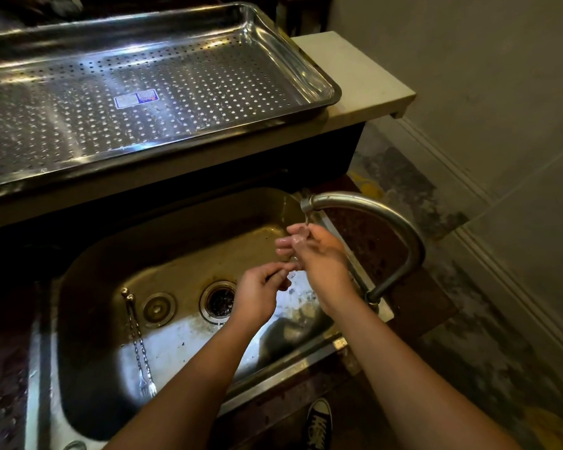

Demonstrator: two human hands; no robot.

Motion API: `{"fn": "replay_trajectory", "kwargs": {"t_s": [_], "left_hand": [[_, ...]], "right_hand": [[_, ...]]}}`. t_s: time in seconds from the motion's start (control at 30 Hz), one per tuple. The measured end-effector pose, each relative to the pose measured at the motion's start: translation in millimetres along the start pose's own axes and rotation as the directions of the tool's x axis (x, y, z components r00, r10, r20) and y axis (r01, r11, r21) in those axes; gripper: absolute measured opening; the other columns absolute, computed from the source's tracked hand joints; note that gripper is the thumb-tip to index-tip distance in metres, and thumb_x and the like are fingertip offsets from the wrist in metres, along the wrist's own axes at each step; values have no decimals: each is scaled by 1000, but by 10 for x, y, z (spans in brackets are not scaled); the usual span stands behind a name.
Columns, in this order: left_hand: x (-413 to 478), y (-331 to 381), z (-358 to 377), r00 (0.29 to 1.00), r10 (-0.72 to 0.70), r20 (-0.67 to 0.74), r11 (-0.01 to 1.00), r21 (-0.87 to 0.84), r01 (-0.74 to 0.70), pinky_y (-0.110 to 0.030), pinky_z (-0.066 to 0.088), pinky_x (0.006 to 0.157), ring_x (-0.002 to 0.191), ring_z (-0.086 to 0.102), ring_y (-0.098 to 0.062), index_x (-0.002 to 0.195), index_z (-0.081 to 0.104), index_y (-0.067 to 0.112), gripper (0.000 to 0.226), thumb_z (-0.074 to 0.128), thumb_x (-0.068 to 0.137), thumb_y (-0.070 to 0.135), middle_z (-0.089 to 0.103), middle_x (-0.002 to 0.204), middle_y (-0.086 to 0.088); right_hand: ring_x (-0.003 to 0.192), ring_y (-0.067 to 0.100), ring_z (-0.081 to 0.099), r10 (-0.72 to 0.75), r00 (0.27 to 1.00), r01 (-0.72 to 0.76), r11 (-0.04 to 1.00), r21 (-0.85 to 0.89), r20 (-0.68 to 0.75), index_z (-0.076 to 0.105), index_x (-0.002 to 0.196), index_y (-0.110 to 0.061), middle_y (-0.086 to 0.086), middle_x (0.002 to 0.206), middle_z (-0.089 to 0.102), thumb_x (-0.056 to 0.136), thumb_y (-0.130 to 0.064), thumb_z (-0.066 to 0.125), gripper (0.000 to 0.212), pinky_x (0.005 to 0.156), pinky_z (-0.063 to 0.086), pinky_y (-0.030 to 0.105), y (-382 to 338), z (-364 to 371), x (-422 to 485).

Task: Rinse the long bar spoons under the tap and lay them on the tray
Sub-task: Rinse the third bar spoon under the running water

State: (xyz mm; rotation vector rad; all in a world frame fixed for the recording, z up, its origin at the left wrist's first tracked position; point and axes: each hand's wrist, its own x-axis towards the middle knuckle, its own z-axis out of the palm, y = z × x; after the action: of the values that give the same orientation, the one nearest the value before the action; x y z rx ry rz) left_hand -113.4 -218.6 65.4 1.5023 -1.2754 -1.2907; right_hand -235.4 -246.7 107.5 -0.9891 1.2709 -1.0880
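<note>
Head view. A steel sink (88, 319) is seen from above, with a curved tap (387, 219) at its right edge. A thin stream of water falls from the spout onto the right hand (316, 254), which is held just under it. A spoon (288, 266) is pinched at 1 end by the right hand's fingers; only a short pale stretch of its shaft shows between the 2 hands, and the wet end under the stream is blurred. The left hand (260, 293) is curled around the shaft's lower end, fingers closed on it, just below and left of the right hand.

2 more spoons (139, 342) are lying side by side on the sink floor at left, twisted shafts running from near the back down to forked ends at the front. A drain (220, 302) and a loose plug (158, 308) are seen between them and the hands.

A perforated tray (319, 76) is set on the counter (355, 79) behind the sink, well apart from the hands. A label (136, 99) is stuck to its floor.
</note>
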Motion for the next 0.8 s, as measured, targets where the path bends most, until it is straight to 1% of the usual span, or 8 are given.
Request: {"fn": "replay_trajectory", "kwargs": {"t_s": [0.1,0.23,0.37,0.47,0.57,0.6,0.67,0.8], "left_hand": [[-4,10,7,999,23,-25,1000,2,-23,-33,51,78,71,63,-8,82,73,41,39,55,95,9,69,70,6],[1,54,13,999,28,14,1000,3,-28,-39,54,79,85,68,-17,92,70,32,28,53,97,11,73,84,-3],[3,199,65,999,8,31,995,-102,-5,-32,53,79,90,68,-16,103,65,14,18,51,95,6,72,94,-4],[18,338,113,998,48,43,978,-203,-38,-24,53,79,93,66,-14,112,65,10,20,51,96,9,72,99,-3],[34,407,121,998,52,45,949,-312,-35,-42,50,85,92,59,-26,117,63,7,26,46,100,16,65,103,-24],[46,411,120,997,59,39,955,-292,-45,-44,48,80,86,55,-26,111,65,7,26,46,100,21,61,95,-25],[87,422,117,997,72,20,964,-259,-65,-31,45,69,75,54,-15,96,67,10,25,48,100,26,60,80,-10],[171,476,76,997,82,-2,963,-257,-80,-12,42,54,58,55,1,80,67,16,21,54,97,20,64,70,7]], "right_hand": [[82,14,74,-12,999,12,1000,17,30,66,102,-21,4,92,77,103,-12,52,16,63,61,29,-21,29,-5],[79,12,73,-45,999,45,999,0,13,69,100,-25,0,88,77,105,-21,50,20,57,57,21,-85,47,-14],[91,11,72,-79,997,76,987,-138,-11,73,98,-24,2,103,75,98,-6,58,23,66,57,18,-38,37,-56],[100,16,68,-130,985,88,946,-313,-113,75,104,-15,2,112,65,96,-16,64,13,83,59,31,-48,8,-37],[101,14,69,-84,988,52,972,-231,-132,73,92,-30,-1,110,70,94,-8,64,24,88,58,32,-149,-28,8],[98,12,70,-84,988,58,978,-202,-126,73,85,-37,-8,103,73,92,-4,64,35,86,57,30,-172,-41,15],[84,11,69,-90,989,71,985,-160,-116,72,77,-44,-14,87,74,91,-1,65,46,74,55,29,-189,-58,11],[54,7,61,-93,992,89,994,-57,-84,77,82,-34,-7,64,69,96,-12,64,29,54,53,20,-182,-94,-34]]}}
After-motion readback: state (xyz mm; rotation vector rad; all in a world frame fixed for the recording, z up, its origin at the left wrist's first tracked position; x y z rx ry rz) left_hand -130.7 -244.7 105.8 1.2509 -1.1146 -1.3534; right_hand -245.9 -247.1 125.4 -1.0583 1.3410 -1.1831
